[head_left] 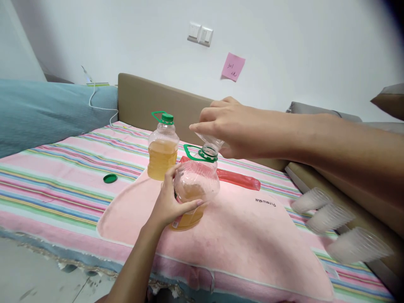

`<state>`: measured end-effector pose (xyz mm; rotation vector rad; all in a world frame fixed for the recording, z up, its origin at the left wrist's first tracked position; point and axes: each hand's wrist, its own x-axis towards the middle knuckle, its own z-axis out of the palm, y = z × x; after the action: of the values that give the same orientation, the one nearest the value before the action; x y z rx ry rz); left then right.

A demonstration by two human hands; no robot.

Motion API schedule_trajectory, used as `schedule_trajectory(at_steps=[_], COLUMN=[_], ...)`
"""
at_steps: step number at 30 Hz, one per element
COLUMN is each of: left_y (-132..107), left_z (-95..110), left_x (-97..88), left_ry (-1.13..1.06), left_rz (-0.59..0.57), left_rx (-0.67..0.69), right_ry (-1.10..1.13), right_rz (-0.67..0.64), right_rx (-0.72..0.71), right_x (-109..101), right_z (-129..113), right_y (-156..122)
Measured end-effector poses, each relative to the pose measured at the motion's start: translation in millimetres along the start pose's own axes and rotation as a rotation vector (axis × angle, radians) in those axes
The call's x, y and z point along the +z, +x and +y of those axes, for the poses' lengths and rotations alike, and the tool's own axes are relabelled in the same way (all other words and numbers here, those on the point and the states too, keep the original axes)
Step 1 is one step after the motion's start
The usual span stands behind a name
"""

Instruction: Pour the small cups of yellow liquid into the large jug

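My left hand [172,198] is wrapped round the near side of a clear plastic bottle [197,181], which holds some amber liquid low down. Its neck is uncapped and carries a green ring handle [192,152]. Above the mouth, my right hand [221,122] grips a clear plastic cup [211,141], tipped over the opening and mostly hidden by the fingers. Behind and left stands a second bottle [162,153], fuller of amber liquid, with a green cap on. A loose green cap [110,179] lies on the striped sheet to the left.
A pink mat [246,235] lies under the bottles on the striped sheet [63,185]. Behind them is a red plastic bag [238,179]. Three stacks of clear cups [330,216] lie at right, by a brown cushion edge [315,181]. A white cable [101,108] runs at back left.
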<state>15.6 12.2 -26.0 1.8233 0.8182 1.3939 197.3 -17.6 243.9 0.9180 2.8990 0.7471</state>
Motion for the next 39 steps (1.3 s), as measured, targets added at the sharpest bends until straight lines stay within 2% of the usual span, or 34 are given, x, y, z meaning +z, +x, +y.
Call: schedule_trajectory(at_steps=[5, 10, 18, 22, 26, 28, 30, 35, 39], left_y=[1, 1, 1, 1, 0, -1, -1, -3, -3], left_z=[-1, 0, -1, -1, 0, 0, 1, 2, 1], left_x=[0.5, 0.4, 0.2, 0.0, -0.8, -1.3, -1.9, -2.1, -3.8], left_ry=[-0.005, -0.017, -0.021, -0.008, 0.009, 0.012, 0.010, 0.019, 0.024], left_rz=[-0.004, 0.000, 0.004, 0.003, 0.007, 0.012, 0.011, 0.002, -0.008], left_rx=[-0.001, -0.003, 0.009, 0.007, -0.002, 0.002, 0.008, -0.013, 0.014], right_ry=[-0.054, 0.024, 0.017, 0.114, 0.345, 0.513, 0.729, 1.413, 1.766], right_rz=[-0.018, 0.002, -0.039, 0.012, 0.075, 0.159, 0.304, 0.836, 1.162], right_rx=[0.003, 0.017, 0.074, 0.130, 0.281, 0.378, 0.487, 0.857, 1.098], right_x=[1, 2, -3, -3, 7, 21, 41, 98, 139], right_z=[2, 7, 1, 5, 12, 13, 10, -16, -44], right_y=[0, -1, -1, -6, -23, -33, -42, -62, -94])
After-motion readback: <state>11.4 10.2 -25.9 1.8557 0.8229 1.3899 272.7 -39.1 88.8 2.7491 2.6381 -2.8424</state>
